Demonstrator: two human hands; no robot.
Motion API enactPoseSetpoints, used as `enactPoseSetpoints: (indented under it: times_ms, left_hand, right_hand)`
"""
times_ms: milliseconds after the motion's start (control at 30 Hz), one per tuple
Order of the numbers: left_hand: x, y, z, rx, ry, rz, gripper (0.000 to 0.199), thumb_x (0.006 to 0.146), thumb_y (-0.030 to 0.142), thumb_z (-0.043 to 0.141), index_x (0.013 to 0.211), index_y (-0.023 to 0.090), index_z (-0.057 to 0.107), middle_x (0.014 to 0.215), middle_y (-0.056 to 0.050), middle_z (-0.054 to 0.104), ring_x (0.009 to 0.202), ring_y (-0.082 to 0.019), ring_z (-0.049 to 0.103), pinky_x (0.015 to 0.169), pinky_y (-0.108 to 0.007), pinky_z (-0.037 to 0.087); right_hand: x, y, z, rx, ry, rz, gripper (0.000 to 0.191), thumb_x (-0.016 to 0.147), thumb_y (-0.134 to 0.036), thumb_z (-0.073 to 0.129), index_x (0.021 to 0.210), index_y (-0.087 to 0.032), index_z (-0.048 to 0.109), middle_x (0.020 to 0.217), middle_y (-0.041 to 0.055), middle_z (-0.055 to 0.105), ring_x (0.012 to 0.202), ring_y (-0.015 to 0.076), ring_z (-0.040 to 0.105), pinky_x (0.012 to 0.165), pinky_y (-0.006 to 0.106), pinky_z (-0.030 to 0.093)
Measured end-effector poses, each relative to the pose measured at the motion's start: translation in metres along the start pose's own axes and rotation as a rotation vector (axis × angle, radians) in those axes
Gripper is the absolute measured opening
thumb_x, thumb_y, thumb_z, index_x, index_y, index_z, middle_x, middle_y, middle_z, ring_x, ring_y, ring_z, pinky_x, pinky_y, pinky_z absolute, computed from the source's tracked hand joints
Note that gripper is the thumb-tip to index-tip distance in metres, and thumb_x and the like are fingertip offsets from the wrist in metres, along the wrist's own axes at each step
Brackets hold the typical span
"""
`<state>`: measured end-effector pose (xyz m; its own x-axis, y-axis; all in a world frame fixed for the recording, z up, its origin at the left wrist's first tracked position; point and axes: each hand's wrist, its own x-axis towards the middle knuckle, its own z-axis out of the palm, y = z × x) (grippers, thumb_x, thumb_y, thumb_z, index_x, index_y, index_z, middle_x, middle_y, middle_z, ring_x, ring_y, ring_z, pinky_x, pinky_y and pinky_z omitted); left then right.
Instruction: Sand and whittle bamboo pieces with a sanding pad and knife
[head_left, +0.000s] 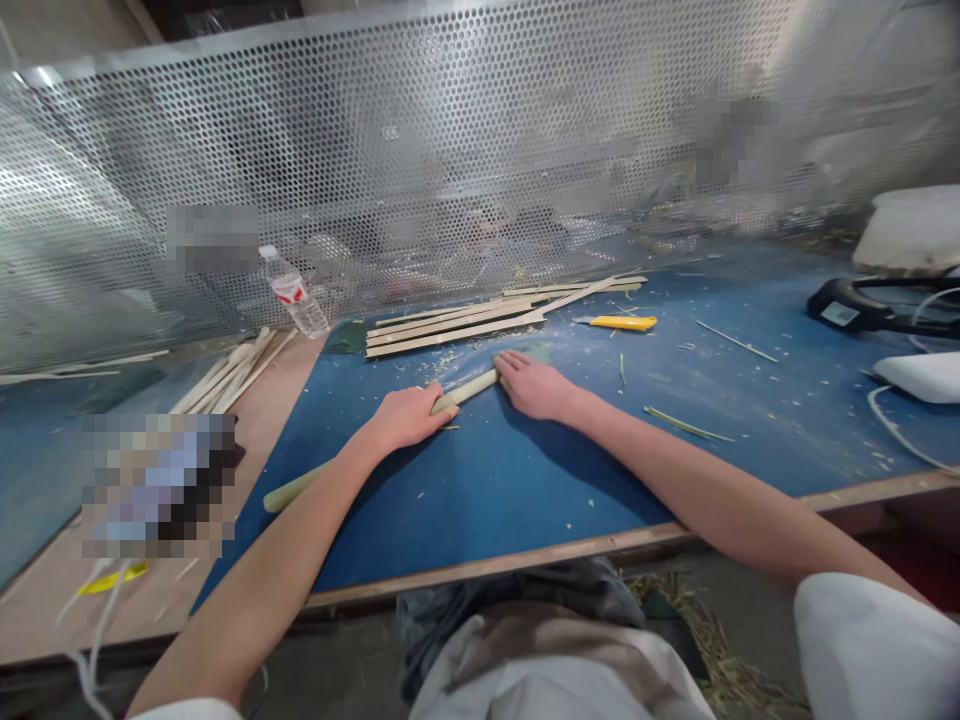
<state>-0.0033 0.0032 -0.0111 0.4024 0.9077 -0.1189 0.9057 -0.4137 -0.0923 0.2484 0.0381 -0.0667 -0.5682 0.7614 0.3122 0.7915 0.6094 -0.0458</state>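
A long pale green strip [474,387] lies slantwise on the blue table mat [465,500], its lower end under my left forearm. My left hand [409,415] is wrapped round the strip near its middle, thumb along the near side. At the strip's upper right end rests my right hand [534,385], its fingers pressed together over the tip. Beyond both hands lie several pale flat strips [457,330], side by side. A yellow cutter knife [622,323] with its blade pointing left lies right of them.
A clear bottle [296,292] leans by the perforated metal screen [450,150]. More strips [232,370] lie at the left, above a blurred-out device. A black object [862,305] and a white device with a cable [922,377] are at the right. Thin shavings [686,424] are scattered about.
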Motion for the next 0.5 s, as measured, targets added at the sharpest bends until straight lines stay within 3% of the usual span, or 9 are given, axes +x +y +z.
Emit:
enactPoseSetpoints:
  times_ms: [100, 167, 233, 400, 500]
  left_hand:
    - [0.0, 0.0, 0.001, 0.011, 0.005, 0.009, 0.05, 0.097, 0.061, 0.033, 0.114, 0.02, 0.058, 0.103, -0.014, 0.075, 0.096, -0.034, 0.072, 0.075, -0.038, 0.049]
    - [-0.001, 0.0, 0.001, 0.007, 0.005, 0.013, 0.049, 0.097, 0.059, 0.034, 0.115, 0.02, 0.058, 0.103, -0.014, 0.075, 0.097, -0.034, 0.072, 0.075, -0.037, 0.049]
    - [-0.002, 0.0, 0.001, -0.014, 0.006, 0.014, 0.05, 0.097, 0.06, 0.033, 0.114, 0.02, 0.058, 0.102, -0.014, 0.075, 0.096, -0.034, 0.072, 0.075, -0.038, 0.049]
    - [-0.002, 0.0, -0.001, -0.055, -0.008, 0.002, 0.052, 0.096, 0.062, 0.032, 0.11, 0.02, 0.059, 0.097, -0.014, 0.075, 0.091, -0.033, 0.071, 0.073, -0.038, 0.049]
    - [-0.003, 0.001, -0.002, -0.076, -0.001, 0.002, 0.05, 0.096, 0.062, 0.035, 0.109, 0.02, 0.059, 0.096, -0.014, 0.075, 0.09, -0.032, 0.071, 0.073, -0.037, 0.049]
  right_hand:
    - [-0.002, -0.041, 0.003, 0.077, 0.058, -0.17, 0.055, 0.103, -0.027, 0.028, 0.148, 0.0, 0.046, 0.152, 0.0224, 0.049, 0.147, 0.0276, 0.04, 0.122, 0.044, 0.034]
    - [-0.002, -0.054, 0.004, 0.139, 0.07, -0.201, 0.055, 0.104, -0.029, 0.027, 0.149, -0.004, 0.045, 0.154, 0.02, 0.048, 0.147, 0.0259, 0.04, 0.122, 0.044, 0.035]
    - [-0.001, -0.044, 0.002, 0.158, 0.047, -0.15, 0.054, 0.104, -0.03, 0.028, 0.148, -0.005, 0.047, 0.153, 0.0198, 0.05, 0.145, 0.0253, 0.043, 0.121, 0.043, 0.035]
    - [0.0, 0.021, -0.006, -0.004, -0.053, 0.095, 0.054, 0.102, -0.025, 0.029, 0.144, 0.002, 0.048, 0.149, 0.0256, 0.052, 0.143, 0.0297, 0.046, 0.12, 0.045, 0.036]
    - [-0.001, 0.025, -0.016, -0.067, -0.096, 0.142, 0.051, 0.1, -0.02, 0.032, 0.142, 0.002, 0.05, 0.147, 0.0258, 0.053, 0.14, 0.0322, 0.049, 0.116, 0.046, 0.04]
